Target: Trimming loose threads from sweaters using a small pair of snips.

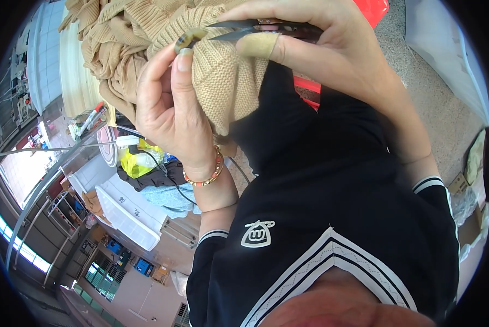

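Observation:
My left hand (168, 106), with a beaded bracelet on its wrist, grips a beige knit garment (217, 82) and pinches a dark brownish button (189, 39) sewn on it between thumb and fingers. My right hand (331, 52) holds small dark thread snips (255, 28). The blade tips point left and sit right at the button. A beige wrap covers one fingertip of the right hand. The rest of the garment bunches up behind my left hand at the top left. My black shirt with white trim fills the lower part of the view.
A red plastic thing (372, 10) shows behind my right hand. Left of my arm are a yellow bag (135, 162), dark and pale blue cloth, a cable and a white tray (127, 212). Speckled floor (435, 92) and cardboard boxes (465, 185) lie to the right.

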Tool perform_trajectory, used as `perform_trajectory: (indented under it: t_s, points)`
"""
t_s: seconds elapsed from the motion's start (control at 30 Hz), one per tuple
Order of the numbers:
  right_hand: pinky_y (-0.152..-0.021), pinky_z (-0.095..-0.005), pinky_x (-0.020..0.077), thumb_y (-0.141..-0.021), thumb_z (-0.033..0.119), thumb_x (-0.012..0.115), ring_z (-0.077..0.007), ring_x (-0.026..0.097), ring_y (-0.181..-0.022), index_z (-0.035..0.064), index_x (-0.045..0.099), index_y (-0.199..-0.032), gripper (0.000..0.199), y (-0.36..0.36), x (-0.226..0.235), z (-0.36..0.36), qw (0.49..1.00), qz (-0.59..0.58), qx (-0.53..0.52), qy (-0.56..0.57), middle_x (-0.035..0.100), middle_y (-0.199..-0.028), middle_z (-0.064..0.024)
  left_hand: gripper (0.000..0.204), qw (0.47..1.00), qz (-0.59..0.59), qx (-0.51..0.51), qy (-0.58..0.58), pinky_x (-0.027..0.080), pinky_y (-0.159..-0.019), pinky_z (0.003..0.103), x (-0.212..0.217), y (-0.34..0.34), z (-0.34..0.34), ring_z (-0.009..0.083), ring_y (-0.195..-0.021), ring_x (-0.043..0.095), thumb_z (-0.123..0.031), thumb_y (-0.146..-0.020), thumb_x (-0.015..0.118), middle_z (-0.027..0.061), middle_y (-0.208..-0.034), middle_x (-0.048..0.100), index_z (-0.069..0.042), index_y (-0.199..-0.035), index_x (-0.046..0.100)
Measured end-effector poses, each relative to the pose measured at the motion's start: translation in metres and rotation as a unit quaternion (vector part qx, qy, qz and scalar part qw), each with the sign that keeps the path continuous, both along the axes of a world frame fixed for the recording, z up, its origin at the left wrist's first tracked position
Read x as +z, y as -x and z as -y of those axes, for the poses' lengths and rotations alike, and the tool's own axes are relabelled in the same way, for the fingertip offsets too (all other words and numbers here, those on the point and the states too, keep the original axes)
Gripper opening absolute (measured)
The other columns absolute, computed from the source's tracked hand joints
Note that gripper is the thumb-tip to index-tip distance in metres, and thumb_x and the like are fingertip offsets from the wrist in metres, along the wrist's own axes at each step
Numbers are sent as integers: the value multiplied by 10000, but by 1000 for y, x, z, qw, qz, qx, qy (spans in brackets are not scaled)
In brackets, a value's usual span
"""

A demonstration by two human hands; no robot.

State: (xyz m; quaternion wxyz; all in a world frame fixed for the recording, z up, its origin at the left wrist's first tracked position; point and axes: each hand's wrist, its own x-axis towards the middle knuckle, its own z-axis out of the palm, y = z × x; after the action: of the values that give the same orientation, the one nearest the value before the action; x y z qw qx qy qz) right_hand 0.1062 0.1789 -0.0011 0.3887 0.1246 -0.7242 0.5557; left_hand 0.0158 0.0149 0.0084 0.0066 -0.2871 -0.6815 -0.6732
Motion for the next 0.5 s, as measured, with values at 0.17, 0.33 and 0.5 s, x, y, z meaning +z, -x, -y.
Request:
perform_trajectory:
  t_s: [0.17, 0.33, 0.5]
  points:
    - [-1003, -357, 364, -821, 113, 749, -132, 614, -858, 31, 691, -1093, 291, 2, 0, 2, 998, 23, 32, 49, 679, -904, -78, 162, 997, 71, 1, -28, 492, -799, 204, -3, 1, 3, 105, -869, 635, 56, -890, 644, 96, -986, 680, 87, -1048, 650]
    - [-749, -153, 427, -826, 54, 765, -19, 551, -843, -12, 512, -1294, 536, -12, 17, -1, 924, 290, 96, 230, 653, -993, -4, 132, 997, -36, -53, 51, 488, -738, 212, 10, 7, -3, 99, -822, 637, 37, -890, 646, 73, -933, 696, 42, -1014, 691]
    - [-641, -151, 411, -812, 46, 777, -10, 521, -740, -7, 605, -1098, 338, -1, 19, 3, 912, 331, 73, 233, 603, -887, 43, 173, 987, -62, -103, 103, 465, -799, 232, 24, 13, -9, 157, -875, 626, 99, -863, 612, 120, -946, 681, 51, -1011, 688]
